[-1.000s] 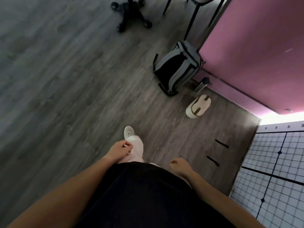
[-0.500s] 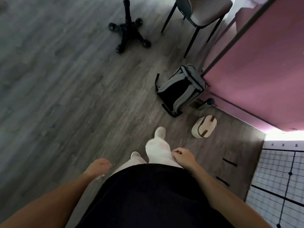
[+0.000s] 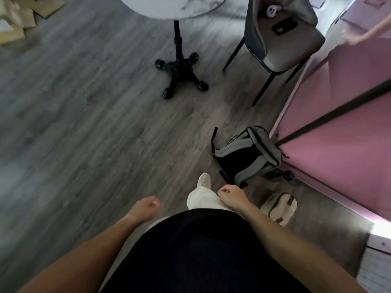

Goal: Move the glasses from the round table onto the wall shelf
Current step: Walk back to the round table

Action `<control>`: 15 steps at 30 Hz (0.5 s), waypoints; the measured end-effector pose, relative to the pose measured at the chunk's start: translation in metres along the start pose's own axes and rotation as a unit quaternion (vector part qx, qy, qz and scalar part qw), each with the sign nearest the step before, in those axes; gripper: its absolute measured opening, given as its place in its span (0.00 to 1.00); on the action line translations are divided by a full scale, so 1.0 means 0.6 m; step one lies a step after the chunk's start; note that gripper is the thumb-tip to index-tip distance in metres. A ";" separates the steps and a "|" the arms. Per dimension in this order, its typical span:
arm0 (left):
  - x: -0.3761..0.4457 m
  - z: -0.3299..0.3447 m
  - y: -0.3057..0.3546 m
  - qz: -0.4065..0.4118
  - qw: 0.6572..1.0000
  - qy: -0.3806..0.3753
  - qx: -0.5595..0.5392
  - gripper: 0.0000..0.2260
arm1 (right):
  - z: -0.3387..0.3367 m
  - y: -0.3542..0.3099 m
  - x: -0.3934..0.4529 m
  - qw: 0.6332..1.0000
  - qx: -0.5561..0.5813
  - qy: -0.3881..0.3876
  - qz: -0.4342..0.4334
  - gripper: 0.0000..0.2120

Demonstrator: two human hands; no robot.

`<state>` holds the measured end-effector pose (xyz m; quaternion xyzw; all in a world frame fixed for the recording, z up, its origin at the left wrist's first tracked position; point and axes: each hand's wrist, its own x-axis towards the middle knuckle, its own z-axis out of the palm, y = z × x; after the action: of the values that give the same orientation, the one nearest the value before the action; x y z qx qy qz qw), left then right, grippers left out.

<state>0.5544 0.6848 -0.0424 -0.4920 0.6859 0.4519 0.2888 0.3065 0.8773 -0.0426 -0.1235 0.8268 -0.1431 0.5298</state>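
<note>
Only the near rim of the round white marble-patterned table [image 3: 169, 9] shows at the top edge, so we cannot see its surface, and the glasses are out of view, as is the wall shelf. Below the rim, the table's black post drops to a four-footed black base [image 3: 181, 75] on the grey wood-plank floor [image 3: 74, 123]. Right of the table stands a grey padded chair [image 3: 283, 37] with thin black legs; small things lie on its seat, too blurred for us to name. Beyond the chair, a second person's hand [image 3: 357, 38] is smeared by motion. Nearer us than the table, a grey and black backpack [image 3: 247, 155] leans by the pink wall panel [image 3: 338, 149]. Our left hand [image 3: 146, 209] and right hand [image 3: 231, 196] hang loosely curled and empty, apart on either side of our white trouser leg [image 3: 203, 197]. Half a second ago only the base showed; now the tabletop has come into view and the backpack sits lower in the frame.
</note>
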 end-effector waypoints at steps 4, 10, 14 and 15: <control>0.049 -0.052 0.125 0.023 0.999 0.030 -0.014 0.04 | -0.089 -0.084 0.055 1.000 -0.017 -0.010 -0.006 0.19; 0.094 -0.109 0.207 0.042 0.998 0.008 -0.043 0.09 | -0.143 -0.162 0.117 0.995 -0.079 -0.048 -0.021 0.18; 0.155 -0.180 0.227 0.013 0.991 0.019 -0.133 0.04 | -0.161 -0.231 0.157 0.994 -0.082 -0.076 -0.006 0.29; 0.174 -0.199 0.230 0.003 0.989 0.023 -0.148 0.03 | -0.165 -0.248 0.165 0.993 -0.085 -0.086 0.000 0.30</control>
<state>0.3946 0.5482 -0.0331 -0.5373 0.6194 0.5379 0.1958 0.1836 0.7143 -0.0319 -0.1795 0.7873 -0.0609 0.5867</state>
